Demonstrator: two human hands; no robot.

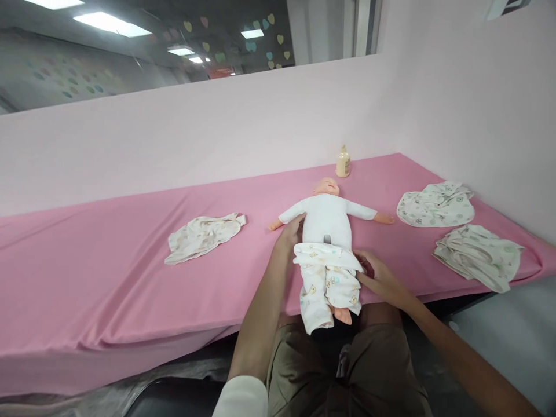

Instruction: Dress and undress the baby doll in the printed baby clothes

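A baby doll (pixel 326 217) in a white top lies on its back on the pink table (pixel 108 260), head away from me, legs over the near edge. Patterned white trousers (pixel 328 284) cover its legs, the waistband at its hips. My left hand (pixel 290 230) rests against the doll's left side by the waistband, its fingers curled there. My right hand (pixel 374 275) is closed on the trousers at the doll's right hip.
A crumpled patterned garment (pixel 202 236) lies left of the doll. Two more patterned cloths (pixel 436 204) (pixel 478 255) lie at the right end. A small cream bottle (pixel 343 162) stands by the pink wall behind the doll's head.
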